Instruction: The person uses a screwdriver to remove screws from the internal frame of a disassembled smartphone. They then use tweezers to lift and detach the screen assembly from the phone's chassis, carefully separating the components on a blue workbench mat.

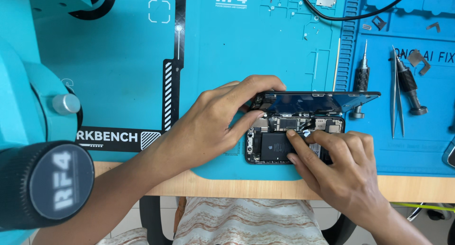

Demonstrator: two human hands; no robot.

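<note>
1. Head view: an opened smartphone [284,143] is seen lying on the blue repair mat [265,46], near the mat's front edge, with battery and boards exposed.
2. The detached screen panel [317,102] is held tilted up along the phone's far side, resting on its edge.
3. The left hand [213,124] is curled over the left end of the screen panel, fingers on the top edge, thumb against the phone's upper left corner; the panel is gripped.
4. The right hand [339,169] is laid over the phone's right half, index finger pressed onto the inside near the battery top; nothing is seen held in it, fingers loosely bent.
5. Two screwdrivers [361,79] and tweezers [395,95] are lying on the mat well to the right of the phone.
6. A teal microscope body [35,145] is seen at the left, and a black cable [332,15] at the top.
</note>
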